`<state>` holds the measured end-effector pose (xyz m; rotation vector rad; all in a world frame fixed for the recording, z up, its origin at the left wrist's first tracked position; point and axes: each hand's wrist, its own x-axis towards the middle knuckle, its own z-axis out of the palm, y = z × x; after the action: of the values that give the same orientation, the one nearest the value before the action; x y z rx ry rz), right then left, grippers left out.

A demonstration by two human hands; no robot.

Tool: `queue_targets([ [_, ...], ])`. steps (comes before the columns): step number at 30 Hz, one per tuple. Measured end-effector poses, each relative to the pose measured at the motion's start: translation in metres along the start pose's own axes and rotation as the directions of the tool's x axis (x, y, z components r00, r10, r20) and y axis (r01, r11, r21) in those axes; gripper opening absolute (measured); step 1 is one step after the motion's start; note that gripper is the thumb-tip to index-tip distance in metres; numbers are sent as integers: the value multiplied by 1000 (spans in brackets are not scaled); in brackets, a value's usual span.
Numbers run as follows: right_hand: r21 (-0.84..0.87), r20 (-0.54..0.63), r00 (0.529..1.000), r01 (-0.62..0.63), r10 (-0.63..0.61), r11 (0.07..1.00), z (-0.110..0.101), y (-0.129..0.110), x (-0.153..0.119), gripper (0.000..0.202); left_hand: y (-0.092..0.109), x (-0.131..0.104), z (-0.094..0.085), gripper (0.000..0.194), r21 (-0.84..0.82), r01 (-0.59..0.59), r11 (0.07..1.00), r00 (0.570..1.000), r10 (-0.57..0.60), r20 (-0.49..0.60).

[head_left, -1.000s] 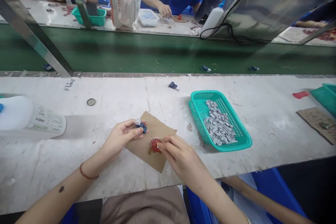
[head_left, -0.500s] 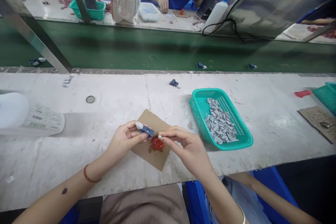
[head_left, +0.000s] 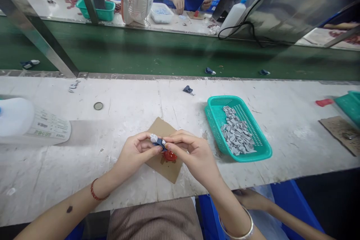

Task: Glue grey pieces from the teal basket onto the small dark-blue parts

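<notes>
My left hand (head_left: 135,153) pinches a small dark blue plastic piece (head_left: 159,143) with a white lump (head_left: 153,137) at its far end. With thumb and fingers closed, my right hand (head_left: 198,155) presses a tiny whitish piece (head_left: 164,142) against the blue piece's near end. Both hands meet above a square of brown cardboard (head_left: 167,175). A small dish of glossy red liquid (head_left: 170,156) sits on that cardboard, just below my fingertips and partly covered by them. To the right stands a green basket (head_left: 266,153) holding many small grey pieces (head_left: 237,133).
A white bottle (head_left: 50,125) lies at the left, near a bottle cap (head_left: 98,106). Another dark blue piece (head_left: 188,89) rests on the table (head_left: 126,101). Similar pieces lie on the green belt (head_left: 140,56) beyond. A co-worker's arm (head_left: 284,212) reaches in low at the right.
My right hand has moved left and brought the tiny whitish piece onto the blue piece. The blue piece has turned and tilted. On the belt, the loose pieces have shifted left.
</notes>
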<state>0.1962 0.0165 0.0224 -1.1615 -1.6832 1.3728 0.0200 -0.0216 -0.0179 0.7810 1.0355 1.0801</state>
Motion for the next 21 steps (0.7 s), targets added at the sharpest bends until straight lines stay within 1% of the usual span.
queue_targets([
  [4,-91,-14,999,30,-31,995,2,1,-2,12,0,0,1,19,18,-9,1000,1000,9,-10],
  [6,-43,-12,1000,-3,3,999,2,2,-2,10,0,-1,2,18,30,-34,999,999,34,-14],
  [7,16,0,999,-45,45,999,2,3,-2,9,1,-2,2,17,39,-52,998,999,52,-12],
  [9,171,54,984,-174,167,970,1,5,-1,11,2,-3,3,18,67,-87,994,996,88,1],
  [11,299,115,953,-302,280,905,1,7,-1,16,4,-5,3,22,91,-113,989,994,111,22],
  [13,374,127,933,-360,338,854,4,11,-1,22,4,-6,4,28,96,-111,989,993,107,51],
  [16,427,68,940,-330,333,842,12,16,-5,24,1,-5,5,40,55,-64,996,995,60,76],
  [19,409,55,967,-248,248,878,19,17,-10,20,-1,-2,5,39,47,-32,998,999,32,3],
  [21,326,31,986,-167,166,931,13,15,-13,17,-2,1,4,35,100,-26,995,998,31,-47],
])
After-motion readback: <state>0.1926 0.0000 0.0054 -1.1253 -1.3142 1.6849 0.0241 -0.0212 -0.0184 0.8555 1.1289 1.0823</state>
